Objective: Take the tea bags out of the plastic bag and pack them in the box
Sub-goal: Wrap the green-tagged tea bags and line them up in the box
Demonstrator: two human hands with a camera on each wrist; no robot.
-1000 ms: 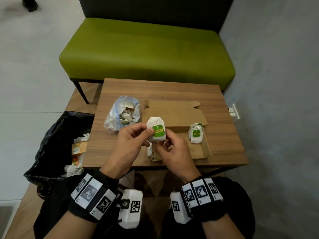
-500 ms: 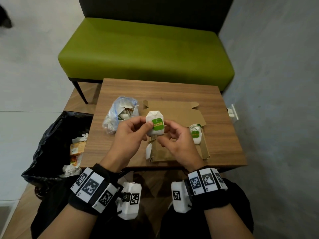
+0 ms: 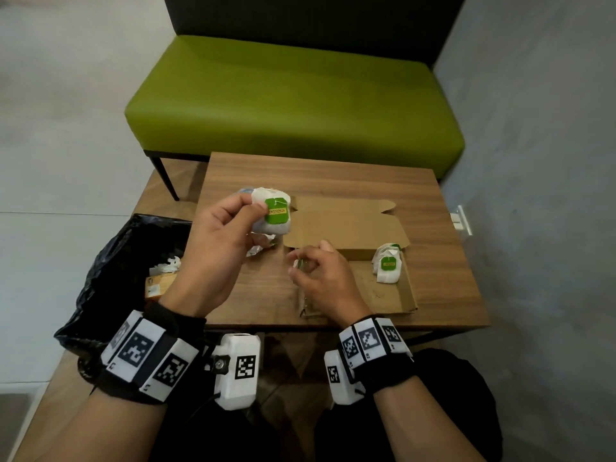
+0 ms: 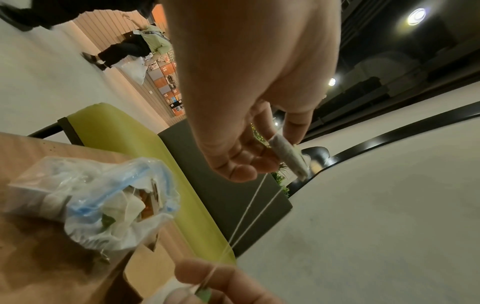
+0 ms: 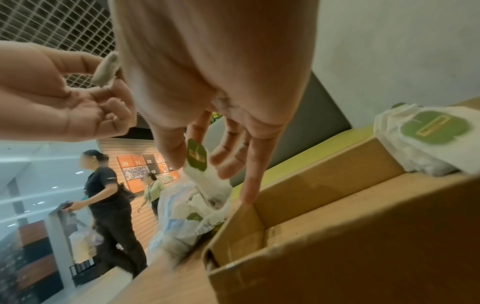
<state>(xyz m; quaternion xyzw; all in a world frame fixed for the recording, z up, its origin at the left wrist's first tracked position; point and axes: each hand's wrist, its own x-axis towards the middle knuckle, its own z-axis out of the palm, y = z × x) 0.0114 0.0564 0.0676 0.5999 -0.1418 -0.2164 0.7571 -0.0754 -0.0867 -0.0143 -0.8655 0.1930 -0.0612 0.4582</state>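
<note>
My left hand (image 3: 256,208) pinches a white tea bag (image 3: 271,211) with a green tag, raised above the table's left side. From this tea bag (image 4: 288,158) two thin strings (image 4: 249,209) run down to my right hand (image 3: 298,265). That hand pinches a small green tag (image 5: 196,155) above the near-left corner of the open cardboard box (image 3: 408,295). A few tea bags (image 3: 388,266) lean at the box's right end. The clear plastic bag (image 4: 103,201) holding more tea bags lies left of the box, mostly hidden behind my left hand in the head view.
The box sits on a small wooden table (image 3: 333,175). Beside the table's left edge stands a black rubbish bag (image 3: 126,261). A green bench (image 3: 293,101) is behind the table, with a grey wall (image 3: 533,161) on the right. People walk in the background (image 5: 109,205).
My left hand has lifted the tea bag up and to the left. My right hand has left the bag and dropped toward the box's near-left corner, with the tag and string.
</note>
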